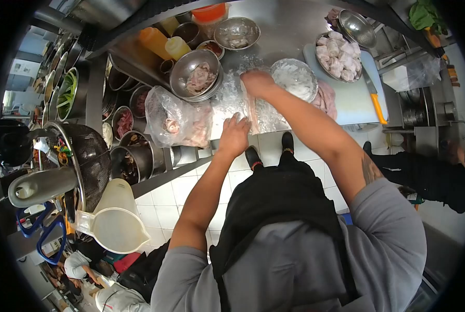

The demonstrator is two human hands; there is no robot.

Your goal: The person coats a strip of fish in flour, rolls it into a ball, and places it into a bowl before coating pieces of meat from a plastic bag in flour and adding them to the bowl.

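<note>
A long pale pink strip (251, 110), which looks like meat, lies on a wet, shiny part of the steel counter. My right hand (257, 84) is closed on its far end. My left hand (234, 136) rests by the near end with its fingers apart. To the left are a metal bowl (195, 75) with pale pieces in it and a clear plastic bag (179, 120) of similar pieces. Just right of my right hand is a bowl (295, 79) of white powder, with a pinkish cloth (324, 99) beside it.
On the right, a cutting board (347, 106) bears a bowl of pale chunks (338, 56) and an orange-handled knife (376, 105). Squeeze bottles (177, 48) stand at the back left. A plastic jug (119, 229) and a strainer (89, 166) are at the left. Other people (425, 174) are nearby.
</note>
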